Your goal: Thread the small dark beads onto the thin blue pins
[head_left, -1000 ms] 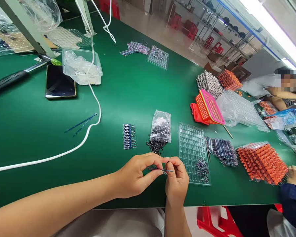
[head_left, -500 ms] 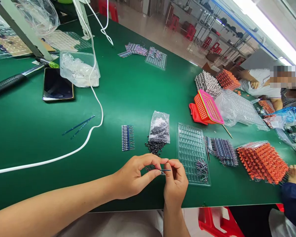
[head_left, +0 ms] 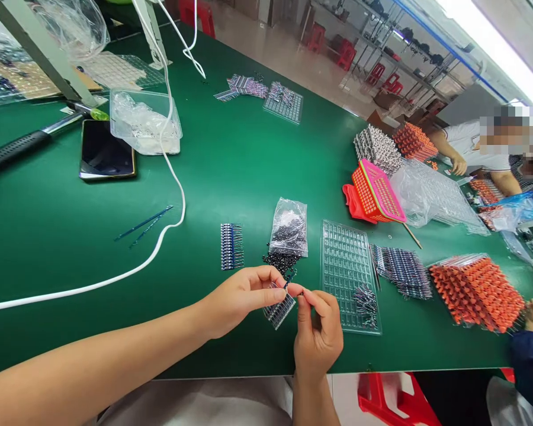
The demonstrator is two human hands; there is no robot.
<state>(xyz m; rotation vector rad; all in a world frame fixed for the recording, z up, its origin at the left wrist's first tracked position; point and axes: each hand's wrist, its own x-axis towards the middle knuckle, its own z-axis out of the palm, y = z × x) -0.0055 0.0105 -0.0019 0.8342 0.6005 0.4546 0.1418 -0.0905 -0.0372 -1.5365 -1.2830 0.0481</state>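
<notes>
My left hand (head_left: 244, 299) is closed, thumb against fingers, on a flat row of thin metal pins (head_left: 279, 310) that hangs tilted below the fingertips. A dark blue strip stands out above the thumb. My right hand (head_left: 320, 325) meets it fingertip to fingertip, thumb and fingers pinched; anything between them is too small to make out. Just beyond the hands, small black beads (head_left: 281, 260) spill from a clear plastic bag (head_left: 289, 228). A similar row of pins (head_left: 232, 247) with a blue band lies left of the bag.
To the right lies a clear compartment tray (head_left: 347, 266) with loose pins, beside stacked pin rows (head_left: 402, 271) and an orange stack (head_left: 477, 293). A pink-orange basket (head_left: 377, 192) stands behind. A white cable (head_left: 128, 274), phone (head_left: 107, 149) and hammer-like tool (head_left: 18, 149) are left. Other people sit at right.
The row of pins in my left hand has turned, so its flat face shows below the fingers. Both hands have shifted slightly, the right one a little lower and to the right.
</notes>
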